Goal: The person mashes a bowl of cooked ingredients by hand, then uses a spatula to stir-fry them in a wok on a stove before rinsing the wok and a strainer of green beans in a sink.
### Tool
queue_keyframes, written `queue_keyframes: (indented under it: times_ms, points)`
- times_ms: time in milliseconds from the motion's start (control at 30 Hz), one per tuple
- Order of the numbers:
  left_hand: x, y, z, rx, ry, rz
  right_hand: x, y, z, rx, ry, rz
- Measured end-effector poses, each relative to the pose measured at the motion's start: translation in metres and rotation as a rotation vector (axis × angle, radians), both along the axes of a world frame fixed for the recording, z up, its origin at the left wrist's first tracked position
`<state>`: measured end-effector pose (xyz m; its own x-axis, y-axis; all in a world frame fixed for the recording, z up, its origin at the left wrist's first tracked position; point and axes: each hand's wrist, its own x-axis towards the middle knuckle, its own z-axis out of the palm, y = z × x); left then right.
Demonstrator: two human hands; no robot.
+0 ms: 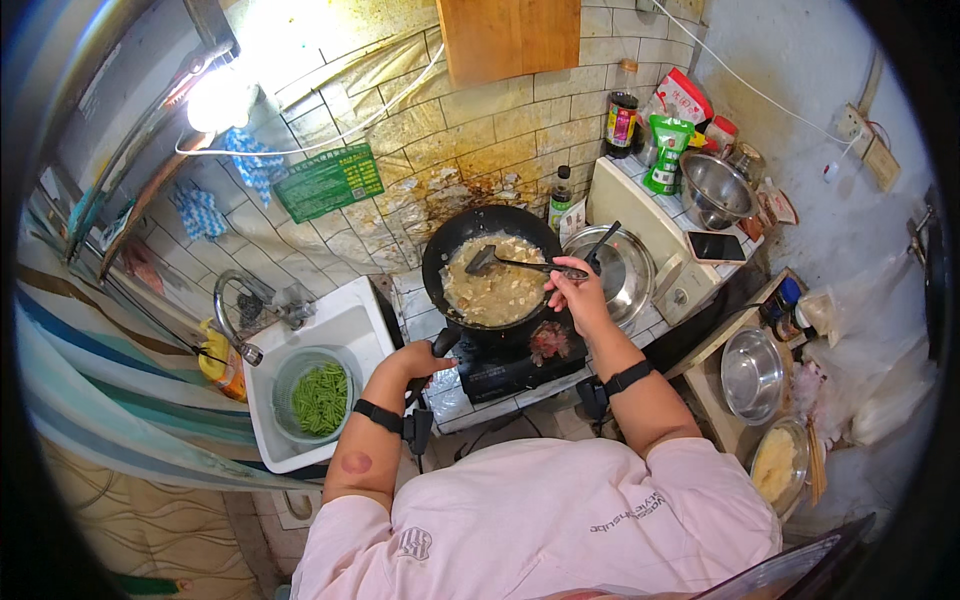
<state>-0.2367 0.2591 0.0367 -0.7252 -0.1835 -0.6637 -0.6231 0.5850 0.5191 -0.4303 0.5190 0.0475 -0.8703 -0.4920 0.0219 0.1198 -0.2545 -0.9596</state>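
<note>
A black wok (491, 319) sits over the black cooktop (487, 379) and holds pale, lumpy food in cloudy liquid (495, 289). My left hand (421, 360) is closed around the wok's dark handle (445, 342). In my right hand (576, 291) is the handle of a black spatula (480, 259), whose blade rests in the food. Just right of the wok lies a round metal lid or pan (637, 270) with a black utensil (607, 238) across it. A reddish patch (550, 343) shows on the cooktop below my right hand.
Left, a white sink (266, 442) holds a basket (281, 390) of cut green beans (320, 399) beneath a curved faucet (232, 300). Right, a metal bowl (716, 187), sauce bottle (621, 112) and phone (716, 247) stand on a tiled ledge. Lower right are another metal bowl (752, 375) and chopsticks (816, 457).
</note>
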Motion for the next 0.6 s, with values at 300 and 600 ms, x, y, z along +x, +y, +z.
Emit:
queue_keyframes:
  times_ms: [300, 600]
  points:
    - [0.013, 0.005, -0.024, 0.511, 0.041, 0.308, 0.006, -0.033, 0.027, 0.118, 0.14, 0.099]
    - [0.012, 0.004, -0.027, 0.768, -0.003, 0.389, 0.035, -0.028, -0.004, 0.082, 0.049, -0.049]
